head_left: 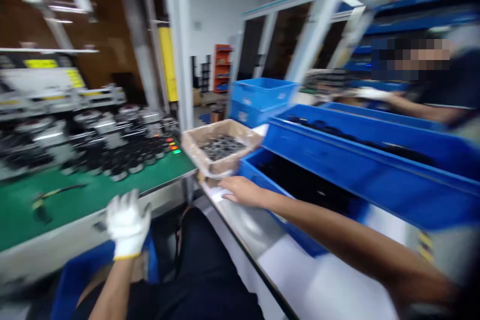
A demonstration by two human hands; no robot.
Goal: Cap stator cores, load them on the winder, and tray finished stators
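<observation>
The carton (227, 164) of small metallic-looking parts sits open on the white-covered table (288, 265), at its far end, beside the blue bin (249, 165) of dark contents. Pale marks on the stacked blue crates (262, 91) and yellow labels (40, 64) above the workbench are too blurred to read, as are the red and green lights (174, 147). The green workbench (22, 222) carries rows of black and silver parts; a person (431, 75) is at the right. The left hand (128, 222), gloved in white, is open with fingers spread, holding nothing visible. The right hand (242, 191), bare, palm down, is just beside the carton, fingers slightly bent; whether it grips anything, I cannot tell.
</observation>
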